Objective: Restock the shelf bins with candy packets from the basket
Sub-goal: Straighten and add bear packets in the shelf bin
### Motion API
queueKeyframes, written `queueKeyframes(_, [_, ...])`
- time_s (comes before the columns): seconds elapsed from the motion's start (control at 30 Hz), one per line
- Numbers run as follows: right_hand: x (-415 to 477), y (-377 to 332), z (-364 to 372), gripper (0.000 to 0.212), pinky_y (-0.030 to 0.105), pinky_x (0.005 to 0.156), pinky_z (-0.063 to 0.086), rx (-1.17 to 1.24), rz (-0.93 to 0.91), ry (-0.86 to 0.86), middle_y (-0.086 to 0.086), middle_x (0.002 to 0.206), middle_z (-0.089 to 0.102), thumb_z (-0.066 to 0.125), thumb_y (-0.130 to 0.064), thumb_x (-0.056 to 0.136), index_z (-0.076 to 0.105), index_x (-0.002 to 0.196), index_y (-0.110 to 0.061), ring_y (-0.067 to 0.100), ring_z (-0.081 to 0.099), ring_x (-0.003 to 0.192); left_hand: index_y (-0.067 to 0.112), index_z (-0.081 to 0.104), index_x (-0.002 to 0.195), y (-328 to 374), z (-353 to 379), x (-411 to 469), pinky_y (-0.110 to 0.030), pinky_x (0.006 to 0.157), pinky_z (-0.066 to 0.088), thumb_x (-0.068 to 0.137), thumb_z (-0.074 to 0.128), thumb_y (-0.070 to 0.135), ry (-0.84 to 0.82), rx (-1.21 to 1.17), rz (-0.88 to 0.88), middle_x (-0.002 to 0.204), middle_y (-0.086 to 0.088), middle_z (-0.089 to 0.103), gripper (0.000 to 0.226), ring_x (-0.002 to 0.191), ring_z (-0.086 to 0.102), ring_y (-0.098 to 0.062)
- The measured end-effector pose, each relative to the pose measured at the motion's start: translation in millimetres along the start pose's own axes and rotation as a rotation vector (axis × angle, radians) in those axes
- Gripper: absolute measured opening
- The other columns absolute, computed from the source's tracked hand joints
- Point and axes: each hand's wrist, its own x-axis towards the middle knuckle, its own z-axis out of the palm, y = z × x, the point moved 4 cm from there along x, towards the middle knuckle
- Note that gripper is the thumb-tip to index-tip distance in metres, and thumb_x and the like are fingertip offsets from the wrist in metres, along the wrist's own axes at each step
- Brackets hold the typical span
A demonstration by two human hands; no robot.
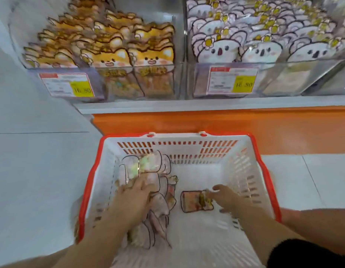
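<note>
Head view: a person reaches with both bare arms into a white slotted plastic basket with a red-orange rim (pixel 187 151).
Basket position: on pale floor tiles (pixel 32 171), directly in front of an orange shelf base (pixel 206 122).
Pink packets: a loose pile of pale pink, dark-outlined candy packets (pixel 160 209) lies along the basket's left side, from the far wall towards the near edge.
Orange packet: one small orange-and-pink candy packet (pixel 193 204) lies flat and alone on the basket floor, right of the pile and apart from it.
Left hand (pixel 135 198): rests palm-down on top of the pink pile. Motion blur hides the fingers, so a grip cannot be confirmed.
Right hand (pixel 226 200): fingers spread, thumb raised clear, fingertips touching the right end of the orange packet.
Left bin: a clear plastic bin (pixel 102 82) above and beyond the basket's left half, packed with upright orange animal-face packets (pixel 113 55).
Right bin: a matching clear bin (pixel 284 78) beyond the basket's right half, packed with white koala-face packets (pixel 264 45).
Labels: each bin front carries a white-and-yellow price card (pixel 67 85).
</note>
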Motion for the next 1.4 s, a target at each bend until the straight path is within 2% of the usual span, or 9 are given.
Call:
queueKeyframes(0.2, [48,40,30,0.087,0.042,0.087,0.053,0.169,0.201,0.194,0.02,0.147,0.042,0.073,-0.033,0.087,0.025,0.155,-0.007,0.031,0.051,0.117,0.039,0.028,0.152,-2,15,9,-0.048,0.119,0.02,0.101,0.043,0.04,-0.025,0.003,-0.037,0.166,0.007,0.002,0.052,0.153,0.008,-0.022])
queueKeyframes(0.33, [51,34,47,0.067,0.026,0.053,0.039,0.305,0.212,0.194,0.026,0.108,0.063,0.084,-0.024,0.078,0.052,0.129,0.005,0.024,0.057,0.079,0.041,0.025,0.152,-4,21,11,-0.05,0.119,0.017,0.102,0.039,0.046,-0.041,-0.026,-0.076,0.165,0.009,0.004,0.051,0.152,0.012,-0.023])
queueKeyframes(0.4, [53,31,55,0.035,0.029,0.052,0.031,0.338,0.19,0.152,0.013,0.066,0.058,0.09,-0.024,0.069,0.062,0.078,-0.004,0.017,0.044,0.053,0.042,0.026,0.151,-5,21,12,-0.049,0.118,0.017,0.103,0.037,0.049,-0.036,-0.042,-0.08,0.164,0.011,0.006,0.05,0.151,0.013,-0.022])
queueKeyframes(0.47, [51,23,67,0.043,0.026,0.046,0.026,0.289,0.144,0.033,0.002,0.046,0.043,0.086,-0.019,0.074,0.05,0.053,-0.013,0.015,0.035,0.041,0.043,0.027,0.15,-5,20,14,-0.049,0.118,0.019,0.103,0.036,0.05,-0.037,-0.04,-0.079,0.164,0.011,0.008,0.049,0.151,0.014,-0.022])
queueKeyframes(0.83, [-91,-109,-6,0.021,0.025,0.054,0.049,-0.347,-0.417,-0.069,0.002,0.069,0.058,0.06,-0.018,0.09,0.054,0.071,-0.016,0.014,0.056,0.058,0.035,0.034,0.153,10,-43,0,-0.044,0.114,0.037,0.098,0.054,0.039,-0.138,-0.121,-0.004,0.161,0.003,0.028,0.058,0.14,0.04,-0.024])
queueKeyframes(0.93, [-171,-151,-37,0.018,0.019,0.059,0.041,-0.611,-0.63,0.029,0.001,0.091,0.065,0.058,-0.029,0.096,0.065,0.095,-0.012,0.008,0.054,0.07,0.031,0.039,0.151,23,-107,-22,-0.032,0.11,0.039,0.101,0.054,0.038,0.023,-0.185,0.071,0.154,0.005,0.04,0.053,0.135,0.046,-0.017])
queueKeyframes(1.07, [-272,-200,-66,0.025,0.024,0.052,0.033,-0.739,-0.885,0.194,-0.003,0.072,0.058,0.059,-0.038,0.097,0.056,0.076,-0.024,0.007,0.046,0.059,0.035,0.05,0.14,17,-194,-76,-0.03,0.102,0.045,0.101,0.054,0.04,0.366,-0.197,0.109,0.14,0.013,0.054,0.04,0.124,0.054,-0.009])
queueKeyframes(1.3, [-409,-292,-102,0.028,0.027,0.055,0.034,-0.544,-1.318,0.496,0.001,0.066,0.058,0.059,-0.039,0.095,0.063,0.081,-0.015,0.01,0.051,0.062,0.033,0.066,0.124,-31,-264,-146,-0.036,0.09,0.051,0.096,0.059,0.029,1.022,-0.339,0.069,0.124,0.014,0.064,0.028,0.109,0.063,-0.016])
queueKeyframes(1.4, [-422,-332,-115,0.007,0.025,0.064,0.04,-0.456,-1.437,0.682,-0.01,0.079,0.066,0.06,-0.025,0.098,0.064,0.093,-0.022,0.005,0.057,0.073,0.028,0.064,0.127,-43,-272,-142,-0.046,0.1,0.048,0.091,0.058,0.026,1.114,-0.363,0.075,0.129,0.006,0.059,0.037,0.118,0.057,-0.023])
